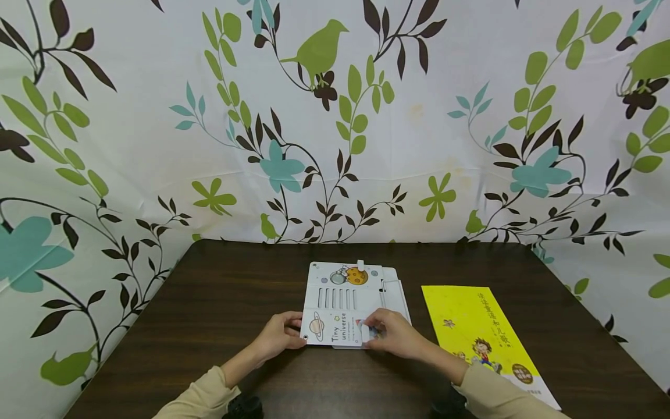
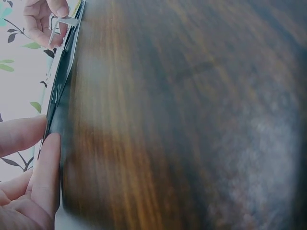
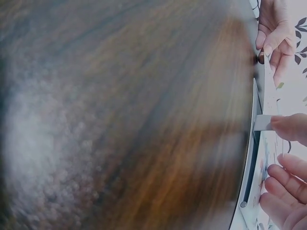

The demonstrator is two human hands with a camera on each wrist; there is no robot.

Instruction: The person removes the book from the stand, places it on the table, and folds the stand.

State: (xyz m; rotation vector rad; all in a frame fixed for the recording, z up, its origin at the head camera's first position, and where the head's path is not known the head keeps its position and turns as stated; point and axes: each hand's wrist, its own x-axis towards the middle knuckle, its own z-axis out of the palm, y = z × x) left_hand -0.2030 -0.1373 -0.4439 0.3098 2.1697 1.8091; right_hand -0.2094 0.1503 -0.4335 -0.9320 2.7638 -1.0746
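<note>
A flat white book stand (image 1: 369, 298) lies on the dark table, printed with planets, an astronaut and the words "Tiny universe". My left hand (image 1: 280, 336) holds its near left corner; the left wrist view shows thumb and fingers (image 2: 45, 163) pinching the edge. At the near right part of the stand is my right hand (image 1: 395, 334). Its thumb and finger pinch a small pale clip (image 3: 263, 122) at the stand's edge, while the other fingers curl loosely. A second white clip (image 1: 360, 265) sticks up at the far edge.
A yellow book (image 1: 455, 314) with a cartoon child on its cover lies to the right of the stand, partly under my right forearm. The brown wooden table (image 1: 235, 279) ends at a patterned cloth backdrop (image 1: 387, 174). White panels (image 1: 398, 297) show behind the stand's right side.
</note>
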